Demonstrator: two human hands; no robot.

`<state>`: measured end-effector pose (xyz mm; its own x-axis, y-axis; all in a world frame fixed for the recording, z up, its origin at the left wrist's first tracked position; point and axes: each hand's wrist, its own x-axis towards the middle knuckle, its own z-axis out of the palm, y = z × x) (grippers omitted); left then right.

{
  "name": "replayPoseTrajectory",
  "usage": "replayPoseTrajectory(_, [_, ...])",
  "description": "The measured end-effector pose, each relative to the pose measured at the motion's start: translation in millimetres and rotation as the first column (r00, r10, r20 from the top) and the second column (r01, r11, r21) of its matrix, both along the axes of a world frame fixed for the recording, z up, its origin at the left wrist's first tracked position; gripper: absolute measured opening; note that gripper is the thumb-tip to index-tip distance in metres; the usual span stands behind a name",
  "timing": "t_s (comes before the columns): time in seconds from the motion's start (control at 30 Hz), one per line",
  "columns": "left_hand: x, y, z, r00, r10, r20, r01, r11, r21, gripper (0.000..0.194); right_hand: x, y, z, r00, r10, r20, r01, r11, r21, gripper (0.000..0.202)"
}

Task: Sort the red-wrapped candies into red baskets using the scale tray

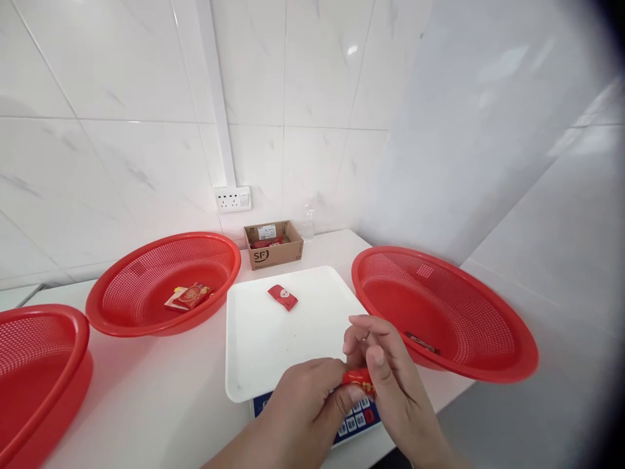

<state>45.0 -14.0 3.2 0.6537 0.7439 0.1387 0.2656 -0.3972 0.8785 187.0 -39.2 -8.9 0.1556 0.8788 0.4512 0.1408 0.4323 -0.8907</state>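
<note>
Currently held item: small glossy red packet with yellow print, between the two hands, above the front edge of the tray and the keypad.
Left hand: clamped on the packet's left end, thumb along the near side.
Right hand: beside the packet's right end, fingers bent and thumb raised, partly covering it; whether it grips cannot be told.
Tray: white, rectangular, round-cornered tray, bearing one flat red packet with a white mark, lying askew toward the rear.
Keypad: blue panel with white keys, partly hidden beneath tray and hands; one key red.
Left baskets: round red plastic mesh basket, containing red-and-gold flat packets; nearer, a second red mesh basket, cut off by the frame.
Right basket: wide red plastic mesh basket, containing a narrow dark packet.
Box: open brown cardboard box printed "SF", red packets inside, behind the tray.
Bottle: clear plastic bottle, just beside the box.
Wall: white marbled tile, bearing a white socket plate.
</note>
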Motion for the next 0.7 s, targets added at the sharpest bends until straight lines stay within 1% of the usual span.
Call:
replayPoseTrajectory(0.07, [-3,1,2.9,0.999,0.043,0.030,-0.041,0.998,-0.049,0.040,8,-1,0.2,0.997,0.059,0.048,-0.058,0.998,-0.022,0.024])
replayPoseTrajectory(0.1, [-5,1,4.5,0.998,0.047,0.045,-0.044,0.996,-0.080,0.040,13,-2,1.1,0.989,0.112,0.092,-0.106,0.992,-0.061,0.025])
replayPoseTrajectory(0.2, [-7,1,7.7,0.998,-0.001,0.070,0.012,0.988,-0.154,0.038,21,-4,5.4,0.933,0.295,0.204,-0.248,0.942,-0.228,0.035])
replayPoseTrajectory(0.23, [-8,1,7.9,0.997,-0.021,0.070,0.032,0.985,-0.168,0.037,23,-4,6.8,0.918,0.327,0.223,-0.268,0.928,-0.257,0.038])
replayPoseTrajectory(0.3, [-8,1,7.0,0.998,-0.033,0.058,0.044,0.982,-0.183,0.037,24,-4,8.4,0.906,0.326,0.272,-0.261,0.933,-0.248,0.039])
replayPoseTrajectory(0.4, [-8,2,4.0,0.998,-0.034,0.049,0.042,0.981,-0.191,0.036,22,-4,6.5,0.880,0.276,0.386,-0.232,0.960,-0.157,0.040])
replayPoseTrajectory(0.47, [-9,3,2.1,0.996,-0.046,0.078,0.062,0.975,-0.211,0.035,21,-4,3.8,0.869,0.243,0.431,-0.219,0.970,-0.106,0.042])
replayPoseTrajectory(0.53, [-10,5,0.3,0.990,-0.052,0.130,0.081,0.970,-0.231,0.034,20,-3,2.2,0.873,0.218,0.436,-0.206,0.976,-0.075,0.043])
replayPoseTrajectory(0.6, [-11,7,-1.5,0.980,-0.053,0.193,0.102,0.962,-0.254,0.033,19,-2,3.2,0.879,0.228,0.419,-0.215,0.973,-0.080,0.044])
replayPoseTrajectory(0.7, [-12,9,-3.8,0.954,-0.060,0.294,0.159,0.932,-0.327,0.033,16,-1,7.9,0.874,0.307,0.378,-0.271,0.951,-0.146,0.043])
